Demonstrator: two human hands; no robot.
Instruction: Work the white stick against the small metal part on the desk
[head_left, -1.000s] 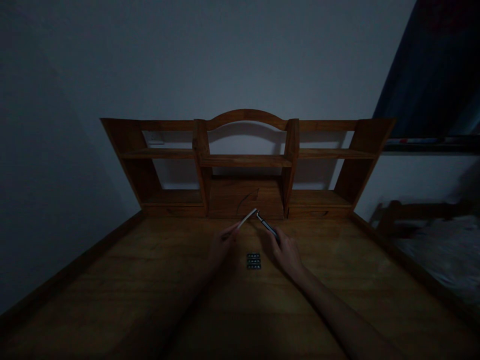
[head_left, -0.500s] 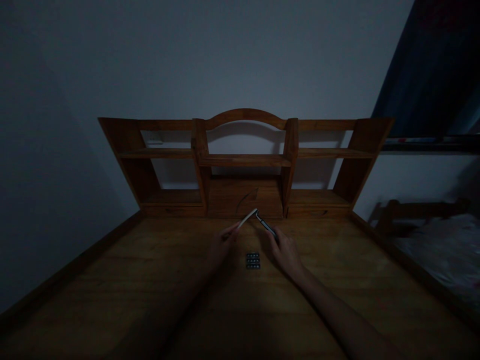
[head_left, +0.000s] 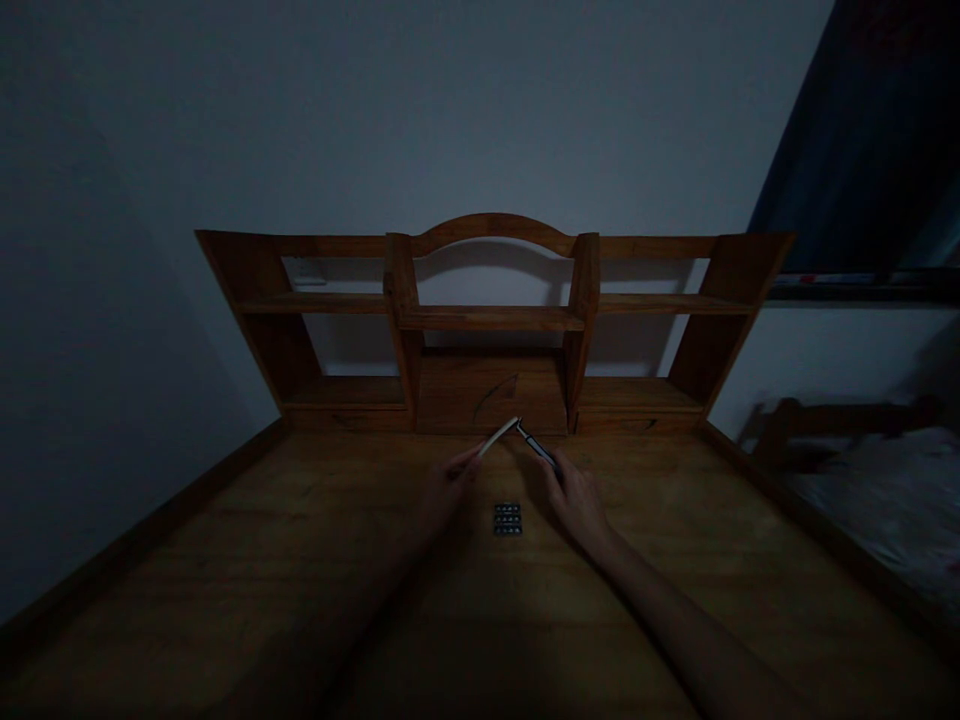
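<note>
The room is dim. My left hand pinches a thin pale stick-like piece that slants up to the right. My right hand grips a dark slender tool that slants up to the left. The tips of the two pieces meet above the wooden desk. Between my hands, flat on the desk, lies a small dark block with rows of light dots.
A wooden hutch with open shelves and an arched top stands at the back of the desk against a pale wall. A raised wooden rim runs along the desk's left and right edges. At the right is a bed and a dark curtain.
Both hands and the two slender pieces have stayed almost where they were; the view has shifted slightly. The small block has not moved.
</note>
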